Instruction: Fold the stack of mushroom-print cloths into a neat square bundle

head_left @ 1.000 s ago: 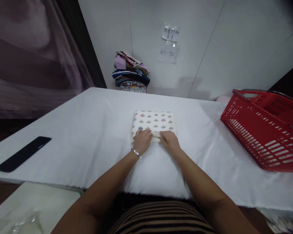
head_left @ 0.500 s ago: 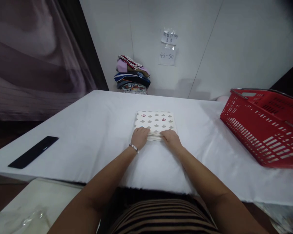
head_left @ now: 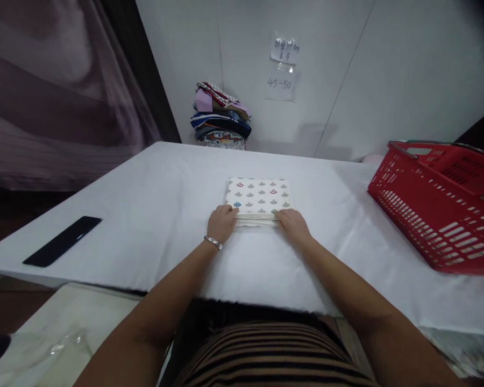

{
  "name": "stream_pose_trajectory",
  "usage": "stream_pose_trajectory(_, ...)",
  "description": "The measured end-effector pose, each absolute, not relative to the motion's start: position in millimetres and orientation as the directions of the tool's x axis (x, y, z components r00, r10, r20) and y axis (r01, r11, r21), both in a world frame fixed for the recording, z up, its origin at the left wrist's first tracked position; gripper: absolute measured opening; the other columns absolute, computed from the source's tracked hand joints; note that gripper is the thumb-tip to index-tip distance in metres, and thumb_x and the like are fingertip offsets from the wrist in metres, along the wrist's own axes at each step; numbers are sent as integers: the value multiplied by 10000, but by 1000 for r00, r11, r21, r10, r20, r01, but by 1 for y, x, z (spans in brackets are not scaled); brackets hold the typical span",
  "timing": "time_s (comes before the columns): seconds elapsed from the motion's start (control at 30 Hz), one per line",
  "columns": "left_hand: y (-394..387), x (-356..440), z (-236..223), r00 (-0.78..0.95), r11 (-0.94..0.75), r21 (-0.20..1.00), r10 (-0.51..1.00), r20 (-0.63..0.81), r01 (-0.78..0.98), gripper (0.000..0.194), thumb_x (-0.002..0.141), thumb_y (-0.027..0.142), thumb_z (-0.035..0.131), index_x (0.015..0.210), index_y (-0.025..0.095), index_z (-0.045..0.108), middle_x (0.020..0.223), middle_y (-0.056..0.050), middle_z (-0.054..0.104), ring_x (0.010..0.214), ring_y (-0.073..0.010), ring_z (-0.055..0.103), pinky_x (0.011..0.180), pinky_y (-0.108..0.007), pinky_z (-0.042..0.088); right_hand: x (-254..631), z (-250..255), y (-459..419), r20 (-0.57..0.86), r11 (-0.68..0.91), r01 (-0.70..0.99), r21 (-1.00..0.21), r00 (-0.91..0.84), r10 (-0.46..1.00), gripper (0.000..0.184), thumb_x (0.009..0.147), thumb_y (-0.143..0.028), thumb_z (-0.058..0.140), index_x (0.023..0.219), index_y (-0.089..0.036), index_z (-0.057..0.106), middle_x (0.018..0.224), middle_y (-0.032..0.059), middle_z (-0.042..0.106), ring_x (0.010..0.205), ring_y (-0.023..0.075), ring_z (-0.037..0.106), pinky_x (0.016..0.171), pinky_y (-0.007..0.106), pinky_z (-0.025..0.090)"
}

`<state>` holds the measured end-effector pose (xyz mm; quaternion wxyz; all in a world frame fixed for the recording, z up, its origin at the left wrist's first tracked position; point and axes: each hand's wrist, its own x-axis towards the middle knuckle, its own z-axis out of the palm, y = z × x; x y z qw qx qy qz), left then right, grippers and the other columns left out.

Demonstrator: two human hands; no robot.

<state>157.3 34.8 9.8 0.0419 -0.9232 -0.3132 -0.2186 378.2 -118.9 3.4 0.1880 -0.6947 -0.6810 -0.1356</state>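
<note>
A folded white cloth (head_left: 261,195) with grey, red and blue printed motifs lies flat in front of me. Its stacked layers show along the near edge. My left hand (head_left: 222,222) is closed on the near left corner, thumb and fingers at the fold; a silver bracelet (head_left: 213,242) circles that wrist. At the near right corner my right hand (head_left: 293,223) pinches the cloth in the same way. The undersides of both hands' fingers are hidden.
The cloth rests on a table (head_left: 153,188) covered in white fabric. A red plastic basket (head_left: 419,215) stands at the right. A dark flat strip (head_left: 62,242) lies at the left. Behind the table is a stack of folded clothes (head_left: 221,115), below paper signs (head_left: 280,85) on the wall.
My hands have moved apart along the near edge, out to the cloth's corners. More of the near fold shows between them. The whole view has shifted slightly.
</note>
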Motion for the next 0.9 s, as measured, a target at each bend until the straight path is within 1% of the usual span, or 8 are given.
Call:
stream_pose_trajectory(0.2, 40, 154, 9, 748, -832, 37, 516, 417, 554, 288, 830, 183, 443, 1060, 225, 611, 997, -64, 616, 934, -223, 519, 781, -341, 430, 386, 5, -125, 473, -57, 997, -58, 78, 878, 249, 855, -123, 443, 1040, -165, 604, 997, 91, 623, 904, 212, 489, 786, 314, 319)
stream_pose_trajectory(0.33, 41, 153, 9, 753, -842, 27, 496, 432, 539, 295, 841, 201, 433, 1086, 213, 595, 999, -62, 631, 944, -224, 531, 781, -342, 425, 391, 6, -128, 484, -29, 998, -49, 49, 873, 201, 865, -132, 442, 951, -165, 621, 980, 86, 630, 898, 201, 493, 770, 303, 319)
stream_pose_trajectory(0.43, 43, 154, 12, 759, -847, 15, 484, 435, 532, 317, 847, 204, 415, 1121, 189, 572, 978, -72, 643, 930, -228, 544, 774, -357, 421, 392, 7, -130, 497, -6, 999, -42, 26, 868, 187, 866, -137, 448, 928, -168, 621, 968, 80, 636, 886, 196, 502, 765, 301, 321)
stream_pose_trajectory(0.53, 45, 154, 15, 776, -858, 14, 470, 420, 513, 284, 841, 204, 415, 1067, 184, 586, 959, -75, 649, 908, -228, 551, 777, -369, 414, 392, 8, -132, 508, 5, 999, -44, 17, 861, 186, 867, -138, 452, 941, -172, 619, 963, 75, 640, 884, 192, 509, 770, 302, 322)
stream_pose_trajectory(0.67, 46, 153, 16, 815, -893, 51, 430, 388, 447, 228, 816, 176, 437, 975, 192, 599, 995, -66, 635, 930, -220, 537, 790, -359, 408, 391, 6, -135, 493, 19, 997, -76, 20, 870, 197, 878, -136, 442, 975, -176, 609, 980, 71, 638, 911, 190, 512, 792, 305, 328)
stream_pose_trajectory(0.8, 44, 152, 17, 807, -893, 117, 444, 389, 435, 218, 784, 171, 470, 964, 193, 591, 1078, -67, 590, 977, -220, 510, 823, -365, 402, 390, 3, -137, 479, 18, 994, -106, 35, 877, 210, 885, -148, 437, 1014, -179, 600, 1015, 80, 628, 947, 198, 508, 818, 320, 335)
stream_pose_trajectory(0.9, 44, 151, 18, 815, -894, 152, 448, 367, 422, 222, 770, 163, 473, 954, 205, 590, 1061, -61, 583, 967, -217, 509, 826, -368, 402, 391, 1, -138, 472, 25, 992, -121, 36, 881, 224, 876, -141, 445, 1038, -181, 595, 1030, 82, 625, 964, 202, 508, 824, 328, 345)
